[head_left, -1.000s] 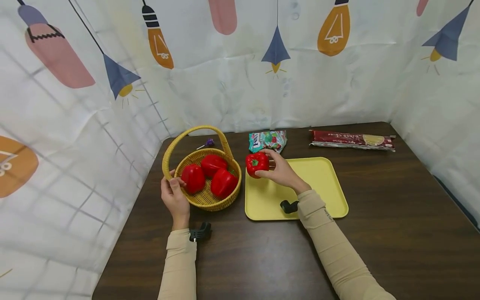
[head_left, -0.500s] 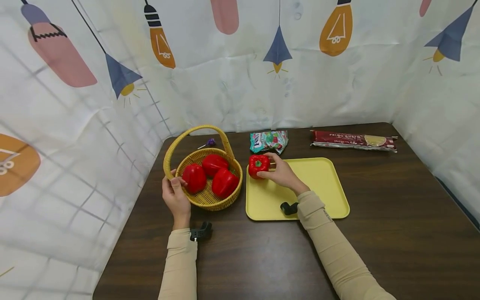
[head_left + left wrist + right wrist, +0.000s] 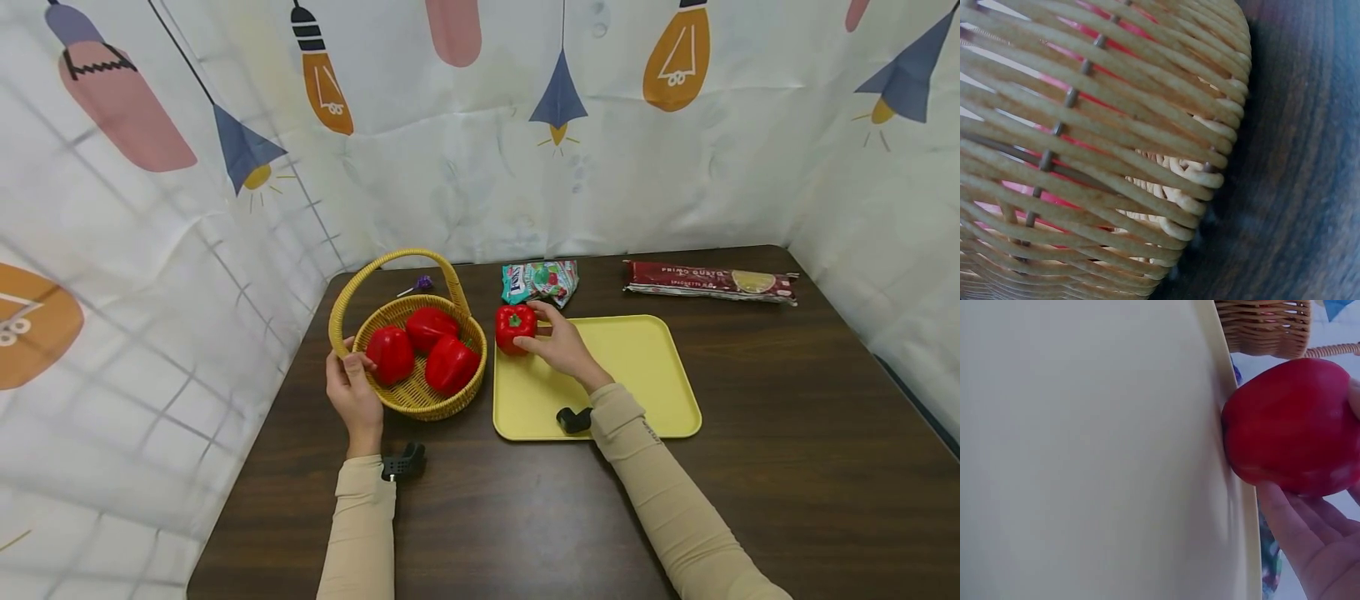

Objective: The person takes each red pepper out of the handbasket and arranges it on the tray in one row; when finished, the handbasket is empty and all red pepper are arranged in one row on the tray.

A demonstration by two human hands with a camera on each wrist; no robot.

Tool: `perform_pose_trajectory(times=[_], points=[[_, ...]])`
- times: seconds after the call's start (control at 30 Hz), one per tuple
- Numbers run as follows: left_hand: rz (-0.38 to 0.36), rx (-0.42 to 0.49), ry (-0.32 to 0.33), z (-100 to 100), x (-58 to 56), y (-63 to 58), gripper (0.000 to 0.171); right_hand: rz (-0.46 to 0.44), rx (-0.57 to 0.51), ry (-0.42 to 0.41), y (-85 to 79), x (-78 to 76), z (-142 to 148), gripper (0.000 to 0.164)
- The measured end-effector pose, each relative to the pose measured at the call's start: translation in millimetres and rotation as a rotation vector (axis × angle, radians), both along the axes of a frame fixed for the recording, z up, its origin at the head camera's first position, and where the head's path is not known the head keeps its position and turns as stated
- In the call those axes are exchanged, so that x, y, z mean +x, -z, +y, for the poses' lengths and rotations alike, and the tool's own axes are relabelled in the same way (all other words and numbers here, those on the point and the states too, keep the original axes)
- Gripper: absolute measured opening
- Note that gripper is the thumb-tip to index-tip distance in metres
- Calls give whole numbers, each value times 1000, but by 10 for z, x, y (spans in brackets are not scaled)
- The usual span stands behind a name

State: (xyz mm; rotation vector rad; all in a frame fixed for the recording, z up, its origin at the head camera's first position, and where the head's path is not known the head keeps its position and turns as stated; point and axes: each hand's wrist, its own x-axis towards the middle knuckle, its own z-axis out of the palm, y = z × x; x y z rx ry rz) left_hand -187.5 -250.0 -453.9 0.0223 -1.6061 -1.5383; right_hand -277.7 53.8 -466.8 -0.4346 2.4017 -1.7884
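Note:
My right hand (image 3: 558,343) holds a red bell pepper (image 3: 515,328) between thumb and fingers, its green stem facing up. The pepper overlaps the far left corner of the yellow tray (image 3: 645,367) in the head view. Seen from the right wrist, this red pepper (image 3: 1294,428) is at the tray's edge, with fingertips against its side. My left hand (image 3: 356,402) grips the rim of a yellow wicker basket (image 3: 420,410) at the handle's left foot. Inside the basket lie three red bell peppers (image 3: 452,365). The basket's woven wall (image 3: 1097,150) fills most of the left wrist view, red showing through its gaps.
Behind the tray lies a teal snack bag (image 3: 540,282). A long dark red spaghetti packet (image 3: 708,281) lies at the back right. Beyond the basket is a purple-wrapped lollipop (image 3: 422,282). A printed curtain (image 3: 480,183) stands along the table's back.
The right hand, still holding the pepper, dipped slightly and then came back up a little over the tray's far left corner. The left hand keeps its grip on the basket.

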Motion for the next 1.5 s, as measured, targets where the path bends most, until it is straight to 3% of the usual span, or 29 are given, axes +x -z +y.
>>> perform_pose_trajectory(times=[0.2, 0.87, 1.03, 1.23, 1.37, 1.5], points=[[-4, 0, 8, 78, 93, -133, 22, -13, -16, -44, 17, -4, -17, 70], [1, -14, 15, 62, 96, -120, 23, -73, 22, -97, -37, 12, 0, 75], [24, -21, 20, 54, 81, -113, 26, 9, 32, -59, -137, 43, 63, 76], [23, -26, 11, 58, 74, -116, 27, 121, -56, -6, -401, 160, 49, 66], [24, -24, 15, 55, 77, -118, 24, 196, -122, -44, -483, 228, -53, 62], [18, -24, 19, 47, 89, -115, 24, 219, -148, -134, -521, 286, -235, 61]])
